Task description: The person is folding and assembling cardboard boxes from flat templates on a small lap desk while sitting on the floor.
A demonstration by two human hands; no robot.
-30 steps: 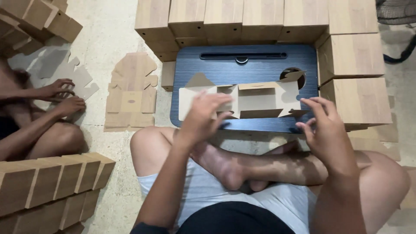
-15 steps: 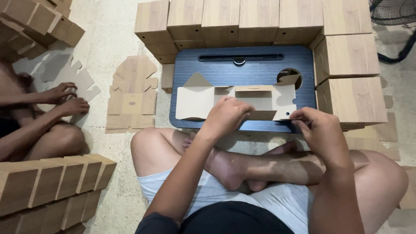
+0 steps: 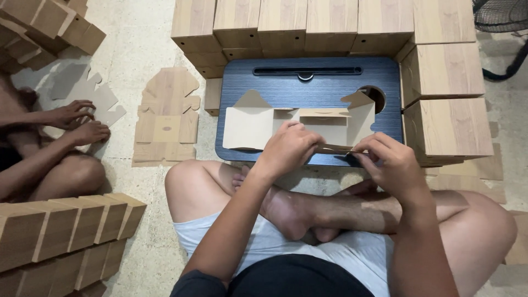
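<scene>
A flat, partly folded cardboard box blank [image 3: 258, 127] lies on a dark blue lap tray [image 3: 308, 88] in front of my crossed legs. My left hand [image 3: 289, 147] presses on the blank's near edge at the middle, fingers curled over a flap. My right hand [image 3: 393, 162] pinches the near flap at the blank's right end. Between both hands the near flap is bent up towards me. The blank's far side flaps stand up at the left and right.
Folded wood-pattern boxes [image 3: 308, 22] are stacked behind and to the right [image 3: 448, 96] of the tray, and more at the lower left [image 3: 60, 231]. A pile of flat blanks [image 3: 165, 124] lies left of the tray. Another person's hands [image 3: 82, 124] work a blank at far left.
Both my hands have come down from the blank's middle to its near edge and taken hold of the near flap. The view has shifted slightly.
</scene>
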